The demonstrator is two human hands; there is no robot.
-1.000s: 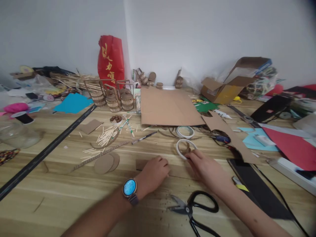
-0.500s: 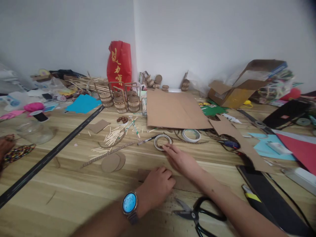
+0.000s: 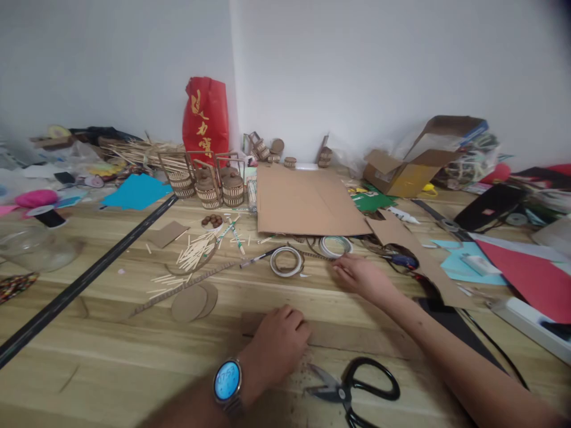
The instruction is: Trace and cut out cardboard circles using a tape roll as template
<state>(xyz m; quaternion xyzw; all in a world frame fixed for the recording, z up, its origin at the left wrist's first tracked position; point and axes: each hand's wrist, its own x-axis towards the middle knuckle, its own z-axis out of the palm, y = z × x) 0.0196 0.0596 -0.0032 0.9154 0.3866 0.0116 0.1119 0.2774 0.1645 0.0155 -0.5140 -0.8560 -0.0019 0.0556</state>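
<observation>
My left hand (image 3: 282, 336), with a watch on its wrist, presses curled fingers down on a flat brown cardboard strip (image 3: 357, 339). My right hand (image 3: 363, 276) is over the table, its fingers bent, loosely apart, with nothing visible in them. Its fingertips are at the front of a white tape roll (image 3: 336, 247), close to a thin corrugated strip (image 3: 312, 255); contact is unclear. Left of it lies a second tape roll (image 3: 286, 262) beside a pen (image 3: 256, 258). Black-handled scissors (image 3: 343, 393) lie open between my forearms.
A large cardboard sheet (image 3: 307, 202) lies further back. Small lidded baskets (image 3: 207, 191) stand before a red bag (image 3: 205, 119). Loose sticks (image 3: 198, 251) and cardboard discs (image 3: 190, 303) lie left. At right are a cardboard offcut (image 3: 419, 255), red paper (image 3: 521, 270) and a power strip (image 3: 530, 327).
My right hand has left the nearer tape roll and moved right, towards the other roll. My left hand stays on the cardboard strip. The view has shifted slightly right.
</observation>
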